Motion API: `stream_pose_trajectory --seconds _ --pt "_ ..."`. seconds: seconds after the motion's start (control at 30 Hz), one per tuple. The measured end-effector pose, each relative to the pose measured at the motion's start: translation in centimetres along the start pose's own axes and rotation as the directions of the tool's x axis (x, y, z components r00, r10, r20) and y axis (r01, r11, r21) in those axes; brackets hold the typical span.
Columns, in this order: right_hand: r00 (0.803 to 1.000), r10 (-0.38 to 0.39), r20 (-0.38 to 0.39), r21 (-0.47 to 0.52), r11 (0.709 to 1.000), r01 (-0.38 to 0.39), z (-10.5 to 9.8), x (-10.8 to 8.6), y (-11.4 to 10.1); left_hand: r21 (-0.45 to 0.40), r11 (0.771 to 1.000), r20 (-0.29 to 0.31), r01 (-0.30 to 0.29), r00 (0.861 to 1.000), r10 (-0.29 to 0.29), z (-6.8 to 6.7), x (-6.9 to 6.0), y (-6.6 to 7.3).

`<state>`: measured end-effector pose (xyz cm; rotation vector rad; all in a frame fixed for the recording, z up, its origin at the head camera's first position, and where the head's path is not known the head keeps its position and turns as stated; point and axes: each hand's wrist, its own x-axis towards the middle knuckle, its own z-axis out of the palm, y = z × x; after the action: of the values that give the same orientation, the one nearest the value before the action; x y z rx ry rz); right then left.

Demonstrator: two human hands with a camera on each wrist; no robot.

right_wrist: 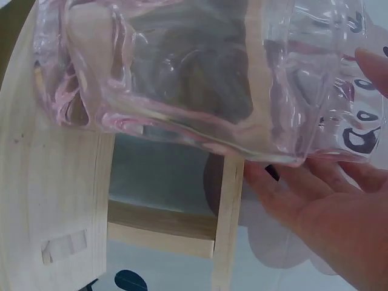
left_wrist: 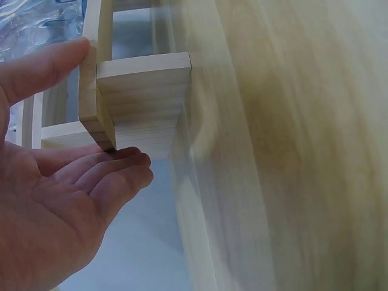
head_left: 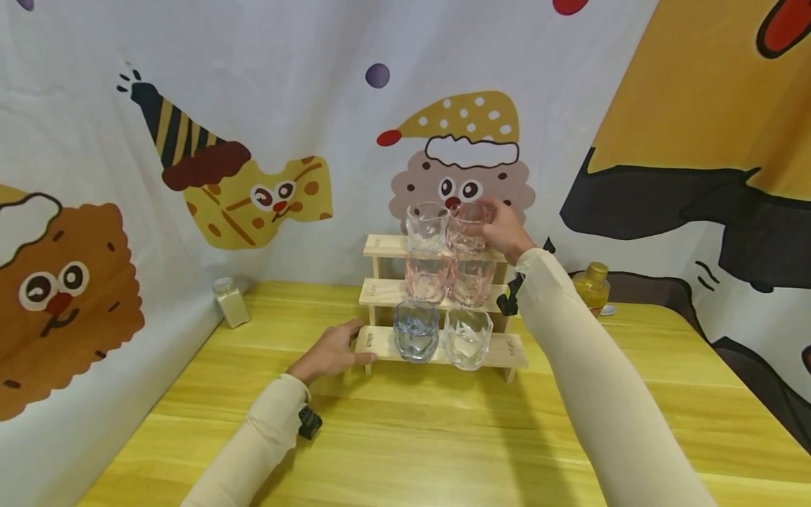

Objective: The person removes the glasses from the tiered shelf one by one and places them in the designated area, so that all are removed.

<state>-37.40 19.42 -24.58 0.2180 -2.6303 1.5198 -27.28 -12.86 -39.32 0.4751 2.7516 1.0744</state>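
Pink glass [head_left: 465, 232] in our right hand [head_left: 508, 231], high on the wooden stand [head_left: 382, 245]

We hold the pink glass upright at the right of the top shelf [head_left: 394, 243], thumb and fingers curled round its side; whether its base rests on the wood, we cannot tell. Just beside it, on our left, stands a clear glass [head_left: 427, 229]; below these, on the middle shelf [head_left: 381, 290], two more pink glasses [head_left: 426, 278] stand side by side; on the bottom shelf [head_left: 500, 345] we see a blue glass [head_left: 416, 331] at left and another clear glass [head_left: 467, 338] at right, with a small gap between them.

Our left hand [head_left: 331, 352] grips the left end of the bottom shelf, thumb at the front edge, fingers bent by the end; the stand's feet are on the yellow table [head_left: 412, 451].

Near the wall cloth [head_left: 304, 42], well to the left of the stand, we have a small jar [head_left: 233, 310]; to the right, a yellow bottle [head_left: 592, 289] shows behind our cream sleeve [head_left: 589, 380], partly hidden; cartoon faces cover the cloth.
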Motion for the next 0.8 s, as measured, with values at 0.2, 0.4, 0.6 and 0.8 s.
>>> stream_pose_trajectory --seconds 0.2,0.4,0.6,0.8 --pt "0.998 -0.019 -0.059 0.04 0.999 0.022 0.0 0.1 0.5 -0.014 1.0 -0.004 -0.002 1.0 0.002 0.1 0.2 -0.1" --pt "0.997 -0.024 -0.073 0.041 0.999 0.027 -0.2 -0.1 0.8 -0.015 1.0 -0.002 0.003 1.0 -0.003 0.2 0.2 -0.1" --pt "0.996 -0.026 -0.083 0.064 0.997 0.032 -1.0 -0.7 0.4 -0.036 0.999 0.01 0.015 1.0 -0.015 0.3 0.2 -0.2" --pt "0.995 -0.037 -0.091 0.042 0.998 0.041 -2.5 -1.3 -0.4 -0.021 1.0 0.006 0.019 1.0 -0.019 0.1 0.3 -0.4"
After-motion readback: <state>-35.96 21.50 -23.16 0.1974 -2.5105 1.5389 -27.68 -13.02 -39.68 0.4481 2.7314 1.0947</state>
